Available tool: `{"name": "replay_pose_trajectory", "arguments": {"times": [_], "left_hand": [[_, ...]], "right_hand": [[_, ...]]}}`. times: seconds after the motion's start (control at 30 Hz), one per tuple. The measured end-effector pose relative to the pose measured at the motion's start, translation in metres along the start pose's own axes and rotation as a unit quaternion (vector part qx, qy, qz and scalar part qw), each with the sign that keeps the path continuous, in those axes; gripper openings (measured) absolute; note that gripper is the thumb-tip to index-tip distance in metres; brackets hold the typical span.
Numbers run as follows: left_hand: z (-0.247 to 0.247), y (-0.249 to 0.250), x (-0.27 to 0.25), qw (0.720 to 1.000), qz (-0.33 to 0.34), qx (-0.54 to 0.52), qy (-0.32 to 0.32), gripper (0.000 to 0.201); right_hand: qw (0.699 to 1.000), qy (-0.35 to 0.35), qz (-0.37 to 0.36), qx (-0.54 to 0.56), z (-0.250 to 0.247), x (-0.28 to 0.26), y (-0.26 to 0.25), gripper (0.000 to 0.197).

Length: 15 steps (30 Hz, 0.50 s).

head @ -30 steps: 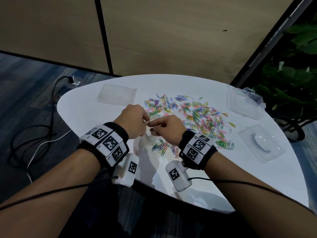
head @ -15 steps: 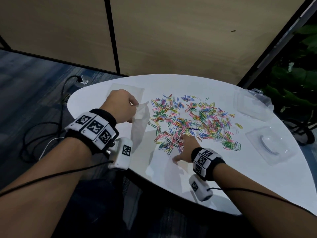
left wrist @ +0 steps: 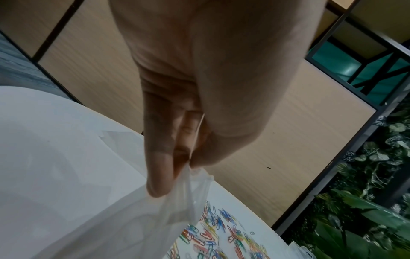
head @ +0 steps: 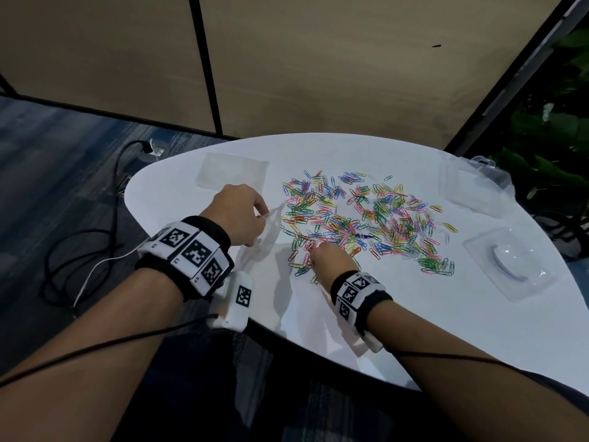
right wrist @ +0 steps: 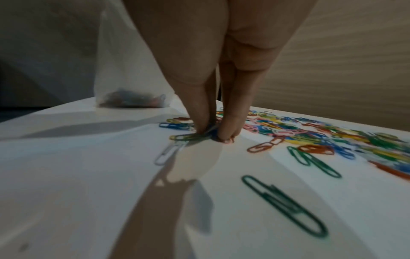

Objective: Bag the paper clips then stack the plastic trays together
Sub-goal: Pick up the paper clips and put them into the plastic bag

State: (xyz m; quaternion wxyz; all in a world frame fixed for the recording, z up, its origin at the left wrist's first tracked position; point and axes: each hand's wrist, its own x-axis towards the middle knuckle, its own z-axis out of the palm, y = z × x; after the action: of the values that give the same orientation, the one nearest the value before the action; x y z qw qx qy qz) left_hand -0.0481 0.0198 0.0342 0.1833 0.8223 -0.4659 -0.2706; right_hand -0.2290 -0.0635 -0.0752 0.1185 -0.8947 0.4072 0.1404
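Colourful paper clips lie spread over the middle of the white table. My left hand pinches the top edge of a clear plastic bag between thumb and finger and holds it upright just left of the pile. In the left wrist view my left hand grips the bag at its mouth. My right hand points down at the pile's near edge. In the right wrist view my right hand pinches a few paper clips against the table. The bag holds a few clips at its bottom.
A flat clear tray lies at the far left of the table. Another clear tray sits at the far right, and a tray with a round hollow lies nearer on the right. Cables run over the floor at the left; plants stand at the right.
A second ago both hands met at the bag. The left hand has since lifted the bag leftward, and the right hand has gone to the pile's near edge and closed its fingertips on clips.
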Motion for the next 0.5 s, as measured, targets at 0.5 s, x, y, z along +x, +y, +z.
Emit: {"name": "replay_pose_trajectory", "arguments": {"times": [0.5], "left_hand": [[0.011,0.011,0.002,0.999,0.01,0.023,-0.026,0.026]], "right_hand": [[0.795,-0.019,0.187,0.577,-0.026,0.007,0.071,0.016]]}}
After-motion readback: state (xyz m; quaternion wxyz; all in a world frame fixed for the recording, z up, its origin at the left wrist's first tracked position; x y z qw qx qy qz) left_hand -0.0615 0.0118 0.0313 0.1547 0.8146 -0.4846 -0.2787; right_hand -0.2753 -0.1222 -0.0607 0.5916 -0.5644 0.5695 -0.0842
